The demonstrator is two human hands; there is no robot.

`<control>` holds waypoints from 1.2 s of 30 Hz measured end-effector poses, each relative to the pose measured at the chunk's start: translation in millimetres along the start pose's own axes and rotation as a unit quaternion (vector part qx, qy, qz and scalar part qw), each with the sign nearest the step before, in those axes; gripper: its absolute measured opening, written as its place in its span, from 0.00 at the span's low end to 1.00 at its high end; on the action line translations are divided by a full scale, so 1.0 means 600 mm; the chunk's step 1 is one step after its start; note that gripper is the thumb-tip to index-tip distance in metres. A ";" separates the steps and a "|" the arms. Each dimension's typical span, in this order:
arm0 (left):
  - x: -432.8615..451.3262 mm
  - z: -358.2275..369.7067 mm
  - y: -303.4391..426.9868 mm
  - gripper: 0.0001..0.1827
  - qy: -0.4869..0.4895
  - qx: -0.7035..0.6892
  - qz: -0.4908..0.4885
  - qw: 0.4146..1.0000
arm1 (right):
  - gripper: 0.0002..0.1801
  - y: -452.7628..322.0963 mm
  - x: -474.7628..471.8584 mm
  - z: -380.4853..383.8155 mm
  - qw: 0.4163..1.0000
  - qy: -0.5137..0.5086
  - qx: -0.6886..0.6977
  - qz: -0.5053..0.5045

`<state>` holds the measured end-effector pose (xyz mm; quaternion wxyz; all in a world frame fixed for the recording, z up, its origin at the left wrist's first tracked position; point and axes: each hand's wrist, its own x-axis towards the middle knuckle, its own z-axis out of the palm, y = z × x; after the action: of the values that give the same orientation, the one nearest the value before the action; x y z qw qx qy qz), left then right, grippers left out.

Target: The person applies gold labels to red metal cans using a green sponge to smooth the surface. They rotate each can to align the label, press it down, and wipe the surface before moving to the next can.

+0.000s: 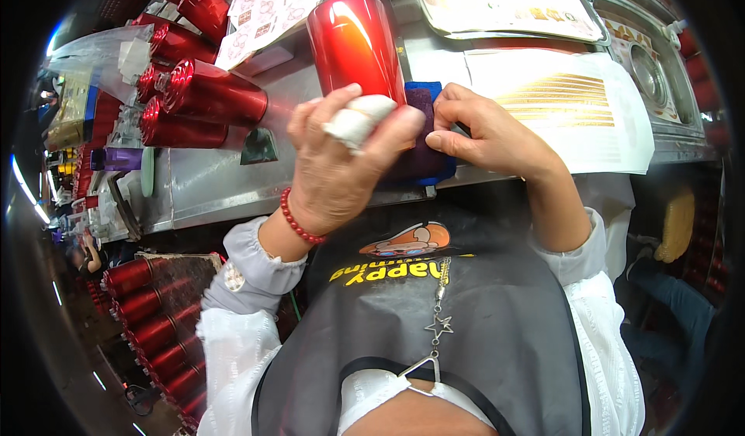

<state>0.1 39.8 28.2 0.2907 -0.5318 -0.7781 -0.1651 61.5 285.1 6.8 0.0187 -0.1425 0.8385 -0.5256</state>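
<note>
A glossy red bottle (356,46) lies on the metal worktable before me, its neck end pointing away. My left hand (340,162), with a red bead bracelet, is over the near end of the bottle and appears to touch it. White material (362,120) covers or sits between its fingers; I cannot tell whether it is a wrap or a held wad. Beside the bottle, my right hand (474,127) has thumb and index finger bent over a folded dark purple cloth (420,101) with a blue cloth (433,177) beneath. Anything between those fingertips is hidden.
Several red bottles (215,95) lie at the left of the metal table (209,186). A sheet with gold strips (559,101) is on the right, near a tray of printed sheets (512,5). More red bottles (154,319) are stacked lower left. A dark green piece (259,147) lies nearby.
</note>
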 end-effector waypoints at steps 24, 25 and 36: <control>-0.056 0.011 -0.007 0.36 0.040 -0.348 -0.286 0.892 | 0.28 -0.050 -0.027 0.081 0.936 0.179 -0.193 -0.232; -0.055 0.010 -0.009 0.36 0.034 -0.339 -0.277 0.898 | 0.28 -0.050 -0.027 0.081 0.937 0.179 -0.192 -0.232; -0.068 0.025 -0.005 0.38 0.075 -0.397 -0.290 0.867 | 0.30 -0.044 -0.026 0.081 0.940 0.174 -0.179 -0.234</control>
<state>3.8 17.4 -8.8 0.0512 -0.3387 -0.7418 -0.5765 91.1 236.0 6.4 -0.2769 -0.2419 0.8520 -0.3728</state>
